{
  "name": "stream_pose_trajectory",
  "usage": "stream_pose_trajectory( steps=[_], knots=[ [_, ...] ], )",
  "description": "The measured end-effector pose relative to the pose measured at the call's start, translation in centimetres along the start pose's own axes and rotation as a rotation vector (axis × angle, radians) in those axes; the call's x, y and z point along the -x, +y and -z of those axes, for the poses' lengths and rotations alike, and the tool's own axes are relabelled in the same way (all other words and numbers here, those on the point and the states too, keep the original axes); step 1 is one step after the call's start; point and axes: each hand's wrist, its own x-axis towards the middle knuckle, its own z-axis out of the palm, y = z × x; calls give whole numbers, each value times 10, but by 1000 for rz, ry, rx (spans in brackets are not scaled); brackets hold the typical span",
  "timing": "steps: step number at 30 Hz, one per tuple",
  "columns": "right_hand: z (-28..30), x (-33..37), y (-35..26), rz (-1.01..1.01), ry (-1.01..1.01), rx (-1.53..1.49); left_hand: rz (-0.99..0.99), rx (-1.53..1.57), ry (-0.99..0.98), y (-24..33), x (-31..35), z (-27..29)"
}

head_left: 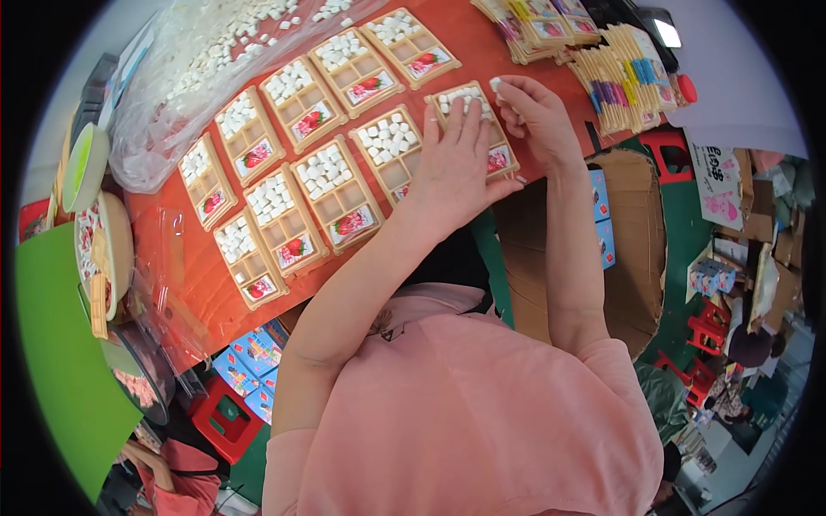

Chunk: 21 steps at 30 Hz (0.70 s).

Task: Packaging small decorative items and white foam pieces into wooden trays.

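Head view. Your left hand (452, 163) lies flat, fingers spread wide, palm down on a tray (477, 129) near the surface's (181, 258) right edge; it holds nothing. Your right hand (533, 112) hovers just beside that tray's far right corner, fingers pinched narrow on one white cube (495, 84).

That tray: tan, divided into compartments, white cubes in the far ones, a red-and-white picture card at its near end. Your left hand covers much of it.

More trays of the same kind lie in rows across the red surface: one (391, 146) touching the left side of the first, others (335, 198) toward the near edge, further ones (301, 103) behind them, and one (411, 45) close to the far edge. Each shows white cubes in some compartments and a picture card.

A clear bag (206, 60) of loose white cubes sits at the far left corner. Bundles of sticks (624, 77) with coloured bands lie at the far right corner, with stacked packs (542, 26) just beside them.

A green board (60, 344) stands off the left edge. A cardboard box (628, 249) sits below the right edge. Red stools (228, 417) stand on the floor under the near edge.
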Motion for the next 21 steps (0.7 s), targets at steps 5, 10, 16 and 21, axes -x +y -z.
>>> stream_pose_trajectory(
  steps=[5,10,16,21],
  knots=[
    [19,-27,15,-31,-306,-617,50,-3,15,-2,-1,11],
    [-3,-33,-4,-87,-560,-967,55,-17,-73,-1,0,3],
    [-9,-30,1,-116,-377,-879,56,78,18,-12,3,9],
    [-27,-14,19,-161,-310,-681,72,100,14,-16,24,34]
  ],
)
